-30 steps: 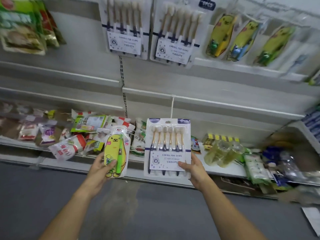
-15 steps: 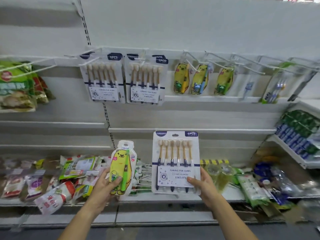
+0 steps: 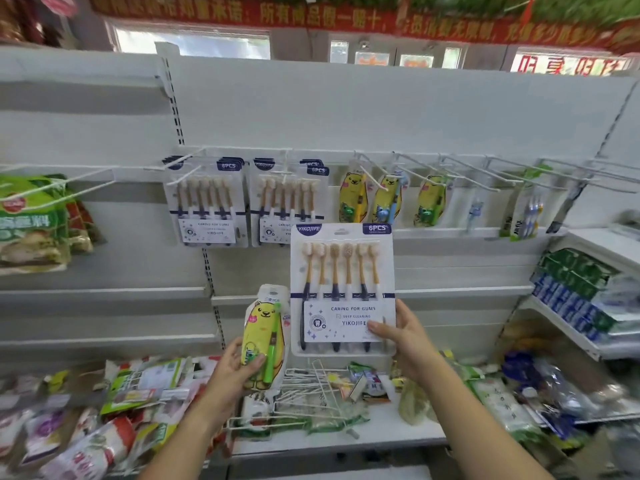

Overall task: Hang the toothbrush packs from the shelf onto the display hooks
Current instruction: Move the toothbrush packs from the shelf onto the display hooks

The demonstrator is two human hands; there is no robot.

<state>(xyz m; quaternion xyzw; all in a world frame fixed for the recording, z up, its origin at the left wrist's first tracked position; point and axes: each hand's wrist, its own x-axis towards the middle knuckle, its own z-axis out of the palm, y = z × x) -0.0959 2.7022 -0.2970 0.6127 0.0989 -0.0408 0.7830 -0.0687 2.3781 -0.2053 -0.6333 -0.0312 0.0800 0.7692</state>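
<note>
Right hand [image 3: 407, 337]: fingers pinching the lower right corner of a flat white six-brush toothbrush pack with blue header tabs [image 3: 343, 289], thumb on its printed label; pack upright, held in front of the white back panel.
Left hand [image 3: 230, 374]: fingers wrapped around the lower part of a yellow bear-shaped pouch holding a green toothbrush [image 3: 265, 336]; pouch upright, just left of the six-brush pack.
Display hooks [image 3: 460, 168]: white wire hooks in a row along the rail, above and behind both held packs.
Already hanging: two matching six-brush packs [image 3: 207, 202] at left, three yellow bear pouches [image 3: 388, 199] to their right.
Lower shelf [image 3: 346, 438]: loose white wire hooks [image 3: 311, 386] and mixed packets lying near the hands.
</note>
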